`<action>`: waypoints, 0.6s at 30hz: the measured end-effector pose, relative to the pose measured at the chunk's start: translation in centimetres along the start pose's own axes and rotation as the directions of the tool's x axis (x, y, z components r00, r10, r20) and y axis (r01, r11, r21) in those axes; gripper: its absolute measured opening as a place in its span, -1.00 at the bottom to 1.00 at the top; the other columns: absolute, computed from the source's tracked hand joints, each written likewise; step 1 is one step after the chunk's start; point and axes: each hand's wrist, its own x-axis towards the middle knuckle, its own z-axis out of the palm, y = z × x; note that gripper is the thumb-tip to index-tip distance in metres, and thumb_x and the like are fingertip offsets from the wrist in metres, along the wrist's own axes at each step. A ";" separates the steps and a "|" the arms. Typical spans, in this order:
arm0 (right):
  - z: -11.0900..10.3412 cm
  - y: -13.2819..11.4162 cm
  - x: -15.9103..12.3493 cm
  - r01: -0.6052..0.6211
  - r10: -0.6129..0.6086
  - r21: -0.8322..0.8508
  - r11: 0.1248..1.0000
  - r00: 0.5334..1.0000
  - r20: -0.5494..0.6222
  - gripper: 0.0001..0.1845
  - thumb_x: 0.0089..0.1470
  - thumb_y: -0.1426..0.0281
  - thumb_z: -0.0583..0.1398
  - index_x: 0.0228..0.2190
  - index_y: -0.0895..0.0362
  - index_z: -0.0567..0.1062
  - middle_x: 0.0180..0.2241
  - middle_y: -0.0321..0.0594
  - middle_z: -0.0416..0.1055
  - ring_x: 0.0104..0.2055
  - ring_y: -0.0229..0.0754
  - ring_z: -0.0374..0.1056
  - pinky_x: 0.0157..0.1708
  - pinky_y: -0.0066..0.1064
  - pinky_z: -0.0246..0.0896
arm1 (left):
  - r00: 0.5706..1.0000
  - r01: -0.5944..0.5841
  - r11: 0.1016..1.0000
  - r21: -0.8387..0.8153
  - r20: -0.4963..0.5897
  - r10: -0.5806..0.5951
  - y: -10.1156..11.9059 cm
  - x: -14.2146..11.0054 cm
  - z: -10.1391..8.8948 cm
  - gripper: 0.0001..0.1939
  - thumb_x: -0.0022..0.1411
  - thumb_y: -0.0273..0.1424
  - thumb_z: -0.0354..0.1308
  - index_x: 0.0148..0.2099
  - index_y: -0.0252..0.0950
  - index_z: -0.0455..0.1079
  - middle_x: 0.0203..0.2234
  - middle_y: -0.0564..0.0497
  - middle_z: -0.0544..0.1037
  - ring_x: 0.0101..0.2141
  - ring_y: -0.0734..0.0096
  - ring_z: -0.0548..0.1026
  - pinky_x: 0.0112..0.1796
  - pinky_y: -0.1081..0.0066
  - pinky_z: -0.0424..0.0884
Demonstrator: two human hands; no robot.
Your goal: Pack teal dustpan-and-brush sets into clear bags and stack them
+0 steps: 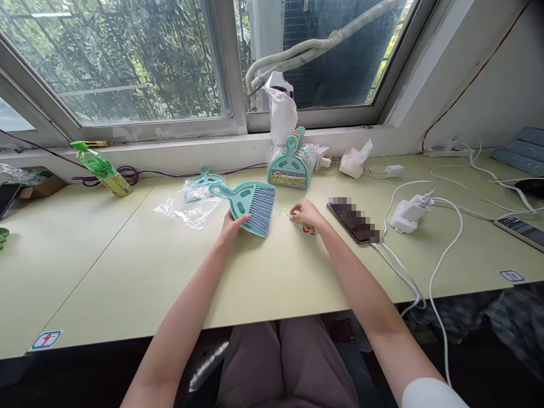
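Note:
My left hand (233,226) is closed on the lower edge of a mint-green dustpan and brush set (244,201), thumb over the front. The set is tilted, its handle to the upper left and its grey-blue bristles (261,208) to the right. My right hand (309,213) pinches a small yellow and red printed card (306,228) at the table, partly hidden under the fingers. Behind the held set, another mint-green dustpan (204,178) lies with crumpled clear plastic wrap (191,208). Several wrapped sets (290,164) stand upright together by the window sill.
A phone (355,222) with a charging cable lies right of my right hand. Farther right are a white power strip (410,214) and loose cables. A green-capped bottle (104,170) lies tilted at the left. Torn white packaging (283,110) stands behind the wrapped sets.

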 end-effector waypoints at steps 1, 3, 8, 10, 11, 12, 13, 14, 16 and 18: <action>0.0 -0.1 -0.1 0.000 0.000 -0.005 1.000 1.000 -0.026 -0.57 -0.18 0.40 0.37 -0.18 0.13 0.55 -0.09 -0.05 0.42 0.03 0.01 0.30 -0.05 -0.27 0.19 | 1.000 0.003 1.000 0.003 -0.001 -0.003 0.0 0.0 0.0 -0.46 -0.15 -0.29 0.39 -0.07 -0.29 0.39 -0.16 -0.08 0.54 -0.11 0.16 0.48 -0.04 0.19 0.35; 0.0 -0.2 -0.2 0.003 -0.003 -0.013 1.000 0.999 -0.053 -0.40 -0.20 0.41 0.38 -0.04 0.19 0.48 -0.02 0.03 0.35 0.07 0.01 0.28 -0.03 -0.29 0.20 | 1.000 0.009 1.000 0.004 0.000 -0.009 0.0 0.0 0.1 -0.45 -0.16 -0.28 0.39 -0.07 -0.29 0.39 -0.16 -0.08 0.54 -0.11 0.15 0.48 -0.03 0.17 0.35; -0.3 -0.5 -0.3 0.003 -0.003 0.014 1.000 1.000 0.025 -0.43 -0.20 0.49 0.36 -0.06 0.22 0.47 -0.08 0.03 0.42 0.04 0.04 0.30 -0.04 -0.27 0.19 | 1.000 0.024 1.000 0.018 -0.002 -0.024 0.0 0.1 0.0 -0.44 -0.16 -0.28 0.39 -0.06 -0.29 0.39 -0.14 -0.10 0.54 -0.10 0.14 0.48 -0.02 0.16 0.35; -0.5 -0.5 -0.4 -0.016 0.014 0.064 0.998 0.999 0.029 -0.49 -0.22 0.50 0.35 -0.12 0.18 0.50 -0.12 -0.02 0.46 0.02 0.04 0.31 -0.06 -0.26 0.19 | 1.000 0.027 0.999 0.023 -0.004 -0.027 0.0 0.1 0.0 -0.43 -0.16 -0.27 0.39 -0.06 -0.29 0.38 -0.14 -0.10 0.54 -0.09 0.14 0.48 -0.03 0.17 0.36; -0.6 -0.5 -0.4 -0.029 0.027 0.103 0.994 0.999 0.018 -0.53 -0.22 0.49 0.35 -0.16 0.16 0.51 -0.15 -0.05 0.47 -0.01 0.03 0.33 -0.08 -0.26 0.20 | 1.000 0.027 0.999 0.024 -0.002 -0.027 0.0 0.1 0.0 -0.43 -0.16 -0.27 0.39 -0.05 -0.29 0.38 -0.14 -0.10 0.53 -0.09 0.14 0.48 -0.03 0.17 0.36; -0.7 -0.5 -0.4 -0.039 0.039 0.162 0.986 0.999 0.004 -0.59 -0.22 0.46 0.35 -0.21 0.15 0.52 -0.18 -0.08 0.49 -0.05 0.02 0.35 -0.10 -0.26 0.21 | 1.000 0.026 0.999 0.025 -0.002 -0.025 0.1 0.1 0.1 -0.43 -0.15 -0.27 0.39 -0.05 -0.28 0.38 -0.14 -0.09 0.53 -0.09 0.14 0.48 -0.03 0.17 0.36; -0.7 -0.6 -0.4 -0.040 0.042 0.250 0.967 0.999 -0.004 -0.65 -0.21 0.42 0.35 -0.27 0.14 0.52 -0.22 -0.11 0.50 -0.10 -0.01 0.37 -0.13 -0.26 0.22 | 1.000 0.024 0.999 0.026 -0.003 -0.024 0.1 0.0 0.1 -0.43 -0.15 -0.27 0.39 -0.05 -0.28 0.38 -0.13 -0.09 0.53 -0.09 0.14 0.48 -0.03 0.17 0.36; -0.8 -0.8 -0.4 -0.031 0.036 0.368 0.929 0.999 -0.005 -0.70 -0.20 0.37 0.34 -0.32 0.14 0.51 -0.26 -0.14 0.50 -0.15 -0.05 0.39 -0.15 -0.27 0.23 | 1.000 0.023 0.999 0.026 -0.005 -0.023 0.2 0.0 0.1 -0.42 -0.16 -0.27 0.39 -0.05 -0.28 0.37 -0.14 -0.09 0.53 -0.09 0.13 0.48 -0.03 0.17 0.36; -0.7 -1.4 -0.4 0.009 -0.008 0.639 0.770 1.000 -0.004 -0.68 -0.17 0.22 0.33 -0.36 0.14 0.49 -0.31 -0.19 0.50 -0.23 -0.11 0.40 -0.19 -0.29 0.26 | 1.000 0.021 0.999 0.032 -0.009 -0.021 0.3 -0.1 0.2 -0.40 -0.17 -0.26 0.40 -0.04 -0.27 0.37 -0.14 -0.09 0.53 -0.09 0.12 0.48 -0.04 0.16 0.37; -0.5 -2.4 -0.6 0.044 -0.046 0.831 0.554 0.999 -0.023 -0.58 -0.16 0.08 0.31 -0.34 0.12 0.48 -0.31 -0.23 0.49 -0.23 -0.14 0.40 -0.19 -0.30 0.29 | 1.000 0.019 0.999 0.045 -0.013 -0.018 0.4 -0.2 0.3 -0.37 -0.19 -0.26 0.41 -0.03 -0.26 0.36 -0.15 -0.08 0.53 -0.08 0.10 0.48 -0.07 0.16 0.39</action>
